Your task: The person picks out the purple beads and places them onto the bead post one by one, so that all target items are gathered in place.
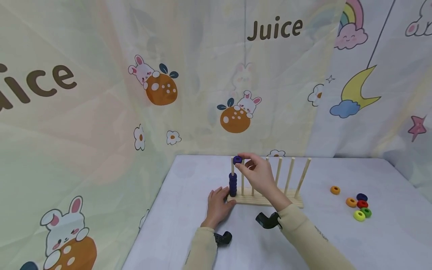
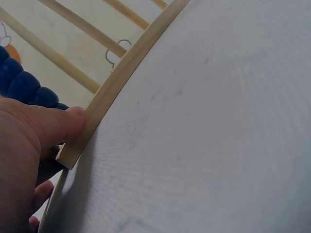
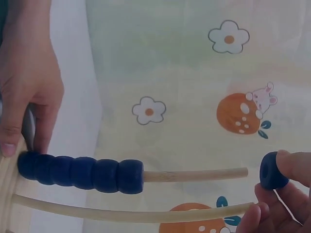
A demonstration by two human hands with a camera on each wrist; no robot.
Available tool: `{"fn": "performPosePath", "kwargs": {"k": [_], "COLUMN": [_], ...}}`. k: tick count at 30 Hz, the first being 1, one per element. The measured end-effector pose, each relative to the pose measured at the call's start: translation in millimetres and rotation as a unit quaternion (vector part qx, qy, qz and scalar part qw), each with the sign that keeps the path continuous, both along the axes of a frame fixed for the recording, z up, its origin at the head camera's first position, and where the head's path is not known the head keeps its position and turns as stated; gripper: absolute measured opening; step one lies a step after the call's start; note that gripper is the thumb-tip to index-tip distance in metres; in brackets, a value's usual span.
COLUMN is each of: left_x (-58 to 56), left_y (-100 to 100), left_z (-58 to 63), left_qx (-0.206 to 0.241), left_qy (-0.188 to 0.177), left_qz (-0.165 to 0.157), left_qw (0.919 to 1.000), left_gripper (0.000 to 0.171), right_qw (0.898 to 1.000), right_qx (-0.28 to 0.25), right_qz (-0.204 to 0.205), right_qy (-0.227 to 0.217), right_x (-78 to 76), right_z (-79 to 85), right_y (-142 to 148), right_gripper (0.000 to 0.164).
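My right hand (image 1: 259, 175) pinches a dark blue bead (image 3: 273, 171) between thumb and fingers, near the top of the leftmost peg (image 3: 204, 174). In the right wrist view the bead sits a short gap beyond that peg's tip, its hole turned toward it. Several blue beads (image 1: 233, 184) are stacked on the lower part of the same peg. My left hand (image 1: 217, 206) grips the left end of the wooden base (image 2: 114, 85), its thumb on the front edge and fingers round behind. The other upright pegs (image 1: 289, 174) carry no beads where they show; my right hand hides some.
Loose beads lie on the white-covered table (image 1: 263, 243) to the right: an orange bead (image 1: 335, 190) apart from a cluster with a red bead (image 1: 362, 204), a green bead (image 1: 366, 212), a yellow bead (image 1: 359, 215) and a blue bead (image 1: 362, 197). A printed curtain (image 1: 199, 86) hangs behind.
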State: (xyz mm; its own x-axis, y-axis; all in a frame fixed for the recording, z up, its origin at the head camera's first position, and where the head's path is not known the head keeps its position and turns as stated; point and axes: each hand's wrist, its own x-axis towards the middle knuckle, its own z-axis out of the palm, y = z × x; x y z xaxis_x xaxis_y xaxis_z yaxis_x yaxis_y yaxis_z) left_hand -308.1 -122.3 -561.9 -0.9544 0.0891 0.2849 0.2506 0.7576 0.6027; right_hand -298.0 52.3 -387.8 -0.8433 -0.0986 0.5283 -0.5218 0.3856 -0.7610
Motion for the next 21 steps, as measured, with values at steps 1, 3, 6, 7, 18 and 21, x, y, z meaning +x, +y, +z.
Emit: {"fn": "performPosePath", "kwargs": {"k": [1, 3, 6, 7, 18, 21], "left_x": [0.4, 0.8, 1.4, 1.6, 1.4, 1.2], "left_y": [0, 0, -1, -1, 0, -1], "left_z": [0.2, 0.3, 0.6, 0.5, 2.0, 2.3], "left_qx": [0.002, 0.005, 0.005, 0.002, 0.006, 0.007], "left_qy": [-0.003, -0.007, 0.001, 0.005, -0.004, -0.003], "left_qz": [0.000, -0.001, -0.007, -0.007, -0.005, -0.004], "left_qw": [1.0000, 1.0000, 1.0000, 1.0000, 1.0000, 1.0000], "left_gripper": [0.057, 0.057, 0.057, 0.058, 0.058, 0.057], "right_qw": [1.000, 1.000, 1.000, 1.000, 1.000, 1.000], "right_qx": [-0.003, -0.008, -0.013, -0.012, -0.005, -0.010], "right_qz": [0.002, 0.004, 0.005, 0.005, -0.007, -0.005], "right_qy": [0.000, 0.006, 0.011, 0.011, 0.005, -0.002], "right_x": [-1.0, -2.5, -5.5, -6.3, -13.2, -15.0], "right_z": [1.4, 4.2, 7.8, 8.6, 8.7, 7.1], "right_y": [0, -1, -4, -5, -13, -15], "right_gripper": [0.031, 0.032, 0.032, 0.032, 0.031, 0.030]}}
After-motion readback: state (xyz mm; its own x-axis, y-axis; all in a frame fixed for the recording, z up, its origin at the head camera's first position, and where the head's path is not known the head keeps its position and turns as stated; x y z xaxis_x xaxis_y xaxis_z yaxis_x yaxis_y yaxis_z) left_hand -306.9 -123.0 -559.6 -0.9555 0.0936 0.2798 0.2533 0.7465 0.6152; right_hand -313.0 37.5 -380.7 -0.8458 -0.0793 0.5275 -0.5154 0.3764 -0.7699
